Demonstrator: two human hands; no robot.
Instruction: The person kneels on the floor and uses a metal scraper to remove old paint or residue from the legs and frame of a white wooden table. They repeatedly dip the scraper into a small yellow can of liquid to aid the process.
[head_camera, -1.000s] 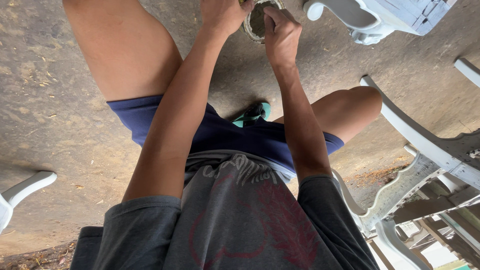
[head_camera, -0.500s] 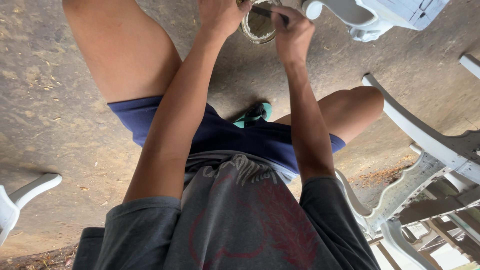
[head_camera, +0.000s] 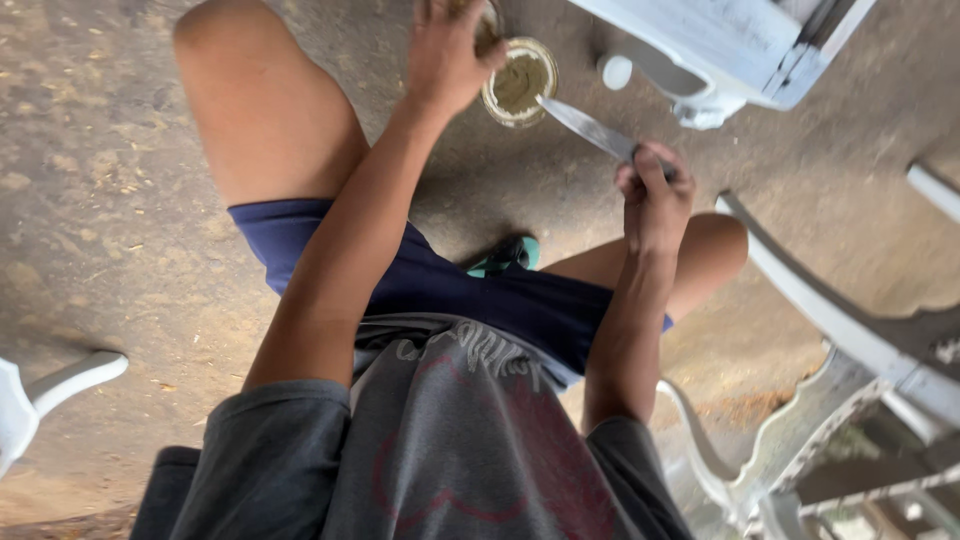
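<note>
left hand (head_camera: 445, 55) fingers wrapped around tin (head_camera: 518, 80) | right hand (head_camera: 652, 195) fingers tight on knife (head_camera: 590, 128) | scoop slowly, keep tin level

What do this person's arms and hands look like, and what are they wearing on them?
Both arms are bare from the short grey sleeves of a T-shirt down to the fingers. The left hand and right hand wear no gloves. No watch, ring or wristband shows. The arms look lean, with no visible markings.

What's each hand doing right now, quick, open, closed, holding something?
Left hand: closed on the rim of a small round tin of pale paste.
Right hand: closed on a putty knife, blade tip at the tin.
</note>
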